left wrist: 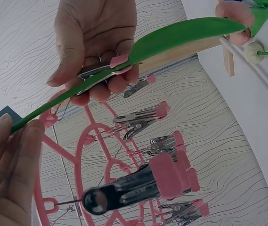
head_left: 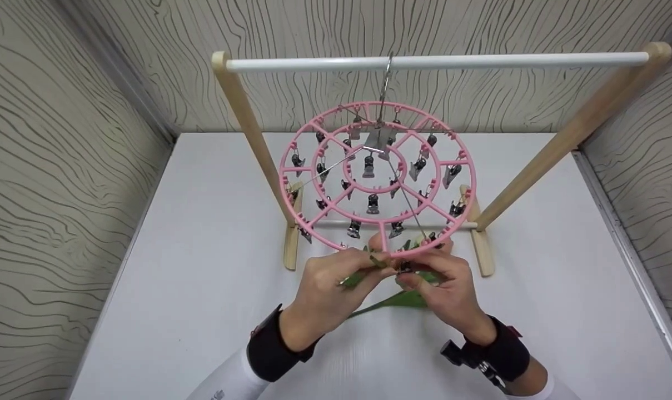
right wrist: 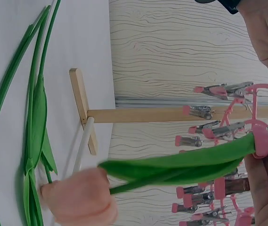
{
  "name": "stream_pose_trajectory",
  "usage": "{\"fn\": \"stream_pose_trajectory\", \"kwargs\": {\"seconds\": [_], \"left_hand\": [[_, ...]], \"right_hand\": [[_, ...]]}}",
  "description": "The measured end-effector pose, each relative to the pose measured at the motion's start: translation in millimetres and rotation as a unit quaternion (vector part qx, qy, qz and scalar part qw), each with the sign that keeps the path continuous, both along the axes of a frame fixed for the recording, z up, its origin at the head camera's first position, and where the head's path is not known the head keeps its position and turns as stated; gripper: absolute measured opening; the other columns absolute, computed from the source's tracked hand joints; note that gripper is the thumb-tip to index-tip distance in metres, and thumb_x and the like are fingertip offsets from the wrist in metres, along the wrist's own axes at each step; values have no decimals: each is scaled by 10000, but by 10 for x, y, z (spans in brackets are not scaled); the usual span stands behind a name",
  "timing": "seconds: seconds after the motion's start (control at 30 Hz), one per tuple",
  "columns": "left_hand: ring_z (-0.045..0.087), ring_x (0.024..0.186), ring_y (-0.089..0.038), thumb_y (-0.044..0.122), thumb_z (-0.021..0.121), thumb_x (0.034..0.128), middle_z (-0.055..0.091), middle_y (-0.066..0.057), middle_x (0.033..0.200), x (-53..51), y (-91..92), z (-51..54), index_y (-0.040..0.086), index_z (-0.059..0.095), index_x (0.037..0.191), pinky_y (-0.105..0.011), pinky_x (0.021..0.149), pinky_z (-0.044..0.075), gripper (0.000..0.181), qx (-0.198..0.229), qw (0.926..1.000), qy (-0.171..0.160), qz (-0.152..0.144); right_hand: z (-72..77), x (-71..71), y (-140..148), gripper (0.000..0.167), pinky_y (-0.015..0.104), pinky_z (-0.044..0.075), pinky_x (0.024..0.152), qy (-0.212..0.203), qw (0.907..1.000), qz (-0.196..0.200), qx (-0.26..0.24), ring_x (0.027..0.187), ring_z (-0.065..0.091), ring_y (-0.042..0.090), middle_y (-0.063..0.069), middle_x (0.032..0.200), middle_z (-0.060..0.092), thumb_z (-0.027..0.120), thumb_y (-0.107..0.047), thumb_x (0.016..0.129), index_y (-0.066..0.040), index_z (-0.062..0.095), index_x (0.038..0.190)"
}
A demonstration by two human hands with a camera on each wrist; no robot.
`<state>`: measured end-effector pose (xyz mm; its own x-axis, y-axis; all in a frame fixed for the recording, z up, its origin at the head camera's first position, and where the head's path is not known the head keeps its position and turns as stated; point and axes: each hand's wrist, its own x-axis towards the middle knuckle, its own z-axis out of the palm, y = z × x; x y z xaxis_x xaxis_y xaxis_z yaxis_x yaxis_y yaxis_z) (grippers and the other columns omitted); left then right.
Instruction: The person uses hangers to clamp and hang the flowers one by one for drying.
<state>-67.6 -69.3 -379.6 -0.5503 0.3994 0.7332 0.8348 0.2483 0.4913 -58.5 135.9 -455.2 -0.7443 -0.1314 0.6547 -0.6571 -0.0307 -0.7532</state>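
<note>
An artificial pink tulip hangs bloom-down at the front rim of a round pink clip hanger. My left hand pinches its green stem toward the bare end. My right hand holds a metal clip with pink tips, which sits around the stem at the base of the leaf. In the right wrist view, the clip's pink tip overlaps the leaf. Part of the clip is hidden behind my right fingers.
A wooden stand with a white rod carries the hanger. Several other metal clips dangle from its rings. More green tulip stems lie on the white table. Patterned panels enclose the table.
</note>
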Motion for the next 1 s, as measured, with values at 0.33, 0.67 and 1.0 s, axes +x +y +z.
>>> {"fn": "stream_pose_trajectory", "kwargs": {"seconds": [0.33,0.67,1.0], "left_hand": [[734,802,-66,127,750,828,769,-35,863,37,-104,-135,82,731,971,-118,730,575,151,126,9999,-31,-114],[718,788,-36,137,741,844,763,-5,851,83,-261,-434,121,724,974,-117,725,569,132,-120,9988,-378,-303],[699,772,-54,154,711,873,747,-22,857,79,-472,-874,132,718,1013,-136,670,574,141,-101,9927,-1199,-46]], "right_hand": [[-94,-9,122,404,216,583,864,105,9998,-145,-128,1003,707,142,86,1097,725,690,221,710,171,616,1103],[-56,58,229,360,215,571,886,192,9967,-785,-78,1026,703,148,121,1109,709,679,219,731,198,613,1084],[-375,159,369,332,131,563,783,372,9828,-1693,633,867,702,133,182,921,710,724,224,658,115,691,971]]}}
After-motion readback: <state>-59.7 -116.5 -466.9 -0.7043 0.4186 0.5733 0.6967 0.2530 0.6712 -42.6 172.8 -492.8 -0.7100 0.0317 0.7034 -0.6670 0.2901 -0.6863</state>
